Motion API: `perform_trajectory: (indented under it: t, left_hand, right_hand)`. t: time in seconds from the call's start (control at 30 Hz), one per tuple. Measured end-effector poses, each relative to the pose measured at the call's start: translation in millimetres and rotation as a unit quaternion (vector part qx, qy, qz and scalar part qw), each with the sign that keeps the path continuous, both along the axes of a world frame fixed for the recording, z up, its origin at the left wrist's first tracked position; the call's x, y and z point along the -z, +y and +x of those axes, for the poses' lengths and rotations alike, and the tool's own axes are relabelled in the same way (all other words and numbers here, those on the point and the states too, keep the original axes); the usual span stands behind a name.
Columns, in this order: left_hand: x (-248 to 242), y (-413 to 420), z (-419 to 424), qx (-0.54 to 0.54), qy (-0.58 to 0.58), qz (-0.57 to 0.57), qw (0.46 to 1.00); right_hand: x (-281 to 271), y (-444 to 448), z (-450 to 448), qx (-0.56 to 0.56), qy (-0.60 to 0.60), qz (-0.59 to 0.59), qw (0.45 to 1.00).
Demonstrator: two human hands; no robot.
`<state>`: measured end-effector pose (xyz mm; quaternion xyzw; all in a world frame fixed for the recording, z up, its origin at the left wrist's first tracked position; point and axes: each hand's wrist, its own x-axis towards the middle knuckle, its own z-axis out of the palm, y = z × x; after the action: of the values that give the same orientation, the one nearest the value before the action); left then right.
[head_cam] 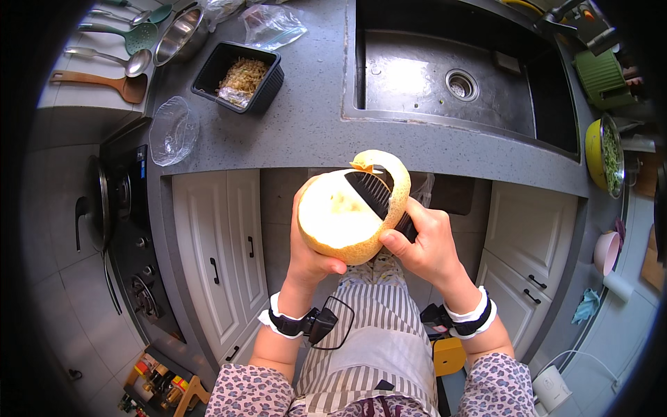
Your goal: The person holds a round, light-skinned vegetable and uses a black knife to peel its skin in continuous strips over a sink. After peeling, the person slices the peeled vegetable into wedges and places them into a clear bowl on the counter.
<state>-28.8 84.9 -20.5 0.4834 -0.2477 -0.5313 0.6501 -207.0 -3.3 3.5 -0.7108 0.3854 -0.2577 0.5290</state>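
Note:
A large round fruit (338,216) with yellow-brown rind rests in my left hand (307,245), its pale, overexposed upper face bare of rind. My right hand (430,242) grips a black toothed tool (369,192), whose comb-like part lies over the fruit's right side; its exact kind is unclear. A long curl of rind (398,182) arches up beside the tool and bends over at the top, with my right thumb against its lower part. Both hands are held in front of a striped apron, just short of the counter edge.
Beyond the hands runs a grey speckled counter (302,135) with a sink (417,78), a black plastic tub (260,88) of food scraps and a clear plastic cover (174,130). A stove with a lidded pan (98,203) stands left; a yellow bowl (594,154) of shredded greens stands right.

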Motion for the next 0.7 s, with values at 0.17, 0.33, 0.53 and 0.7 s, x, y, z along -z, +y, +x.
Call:
perform_trajectory:
  t: [0.17, 0.33, 0.53, 0.7]
  left_hand:
    - [-2, 0, -3, -0.012, -0.027, 0.008, 1.0]
    - [-3, 0, -12, -0.028, 0.008, 0.011, 1.0]
    - [-1, 0, -12, -0.033, -0.017, 0.01, 0.999]
    - [4, 0, -16, -0.043, -0.052, 0.012, 0.998]
  right_hand:
    - [1, 1, 2, 0.008, -0.023, -0.02, 1.0]
    - [0, 4, 3, 0.001, -0.037, -0.019, 0.999]
    - [0, 5, 2, 0.005, -0.025, -0.037, 0.999]
    - [1, 7, 3, 0.014, -0.031, -0.043, 0.998]
